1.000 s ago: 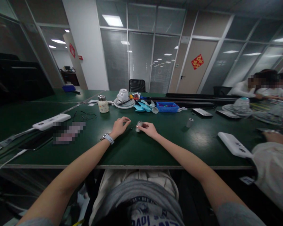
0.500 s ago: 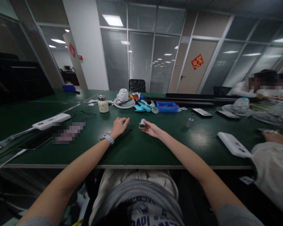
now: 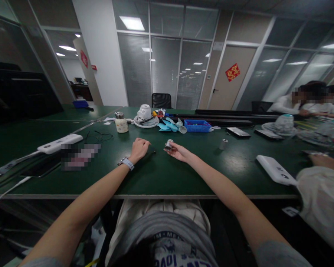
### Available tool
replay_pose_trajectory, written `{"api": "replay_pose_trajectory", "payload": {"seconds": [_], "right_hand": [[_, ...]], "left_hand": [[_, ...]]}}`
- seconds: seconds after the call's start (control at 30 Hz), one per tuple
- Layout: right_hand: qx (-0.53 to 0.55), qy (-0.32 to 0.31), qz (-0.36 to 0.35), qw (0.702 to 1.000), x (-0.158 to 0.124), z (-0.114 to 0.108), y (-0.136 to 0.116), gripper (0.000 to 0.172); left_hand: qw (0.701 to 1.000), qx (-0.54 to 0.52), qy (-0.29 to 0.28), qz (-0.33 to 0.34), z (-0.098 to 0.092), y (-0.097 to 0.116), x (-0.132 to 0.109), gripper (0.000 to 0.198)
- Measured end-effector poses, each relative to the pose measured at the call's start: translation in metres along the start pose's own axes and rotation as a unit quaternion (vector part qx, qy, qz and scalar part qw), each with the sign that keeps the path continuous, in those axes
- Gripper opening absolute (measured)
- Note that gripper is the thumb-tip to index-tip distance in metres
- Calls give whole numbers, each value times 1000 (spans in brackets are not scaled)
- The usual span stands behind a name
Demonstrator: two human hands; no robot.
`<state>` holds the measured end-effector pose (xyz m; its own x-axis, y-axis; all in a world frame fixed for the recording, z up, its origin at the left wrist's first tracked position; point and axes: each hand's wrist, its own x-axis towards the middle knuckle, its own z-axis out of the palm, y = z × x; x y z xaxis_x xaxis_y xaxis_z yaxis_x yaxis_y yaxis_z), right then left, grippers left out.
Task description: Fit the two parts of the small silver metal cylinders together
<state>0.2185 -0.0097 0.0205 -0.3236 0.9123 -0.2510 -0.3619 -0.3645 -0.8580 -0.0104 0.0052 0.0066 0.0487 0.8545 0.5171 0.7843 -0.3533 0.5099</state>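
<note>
Lighting: dim overall; ceiling panel is glowing white; green tabletop is catching a pale glare patch. Margins: shapes are stretching, slanting.

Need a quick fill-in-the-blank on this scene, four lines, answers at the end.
1. The right hand holds a cylinder; a second cylinder stands on the table, in the picture to the ____ of that hand.
2. Strapped at the wrist of the left hand is a ____.
3. In the picture, the bottle stands to the ____ of the fan.
4. The tray is coloured ____.

Missing words: right; watch; left; blue.
</note>
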Motion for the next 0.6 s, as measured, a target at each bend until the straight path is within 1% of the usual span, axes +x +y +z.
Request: {"api": "replay_pose_trajectory", "payload": {"seconds": [0.17,0.33,0.6], "right_hand": [[8,-2,12,1000,-5,2,-3,15],[14,-6,12,1000,-4,0,-2,14],[3,-5,8,1000,-3,0,-1,16]], "left_hand": [[1000,-1,-4,0,1,-1,0,40],[999,27,-9,22,2,2,-1,38],[998,38,-35,39,-2,8,-4,45]]}}
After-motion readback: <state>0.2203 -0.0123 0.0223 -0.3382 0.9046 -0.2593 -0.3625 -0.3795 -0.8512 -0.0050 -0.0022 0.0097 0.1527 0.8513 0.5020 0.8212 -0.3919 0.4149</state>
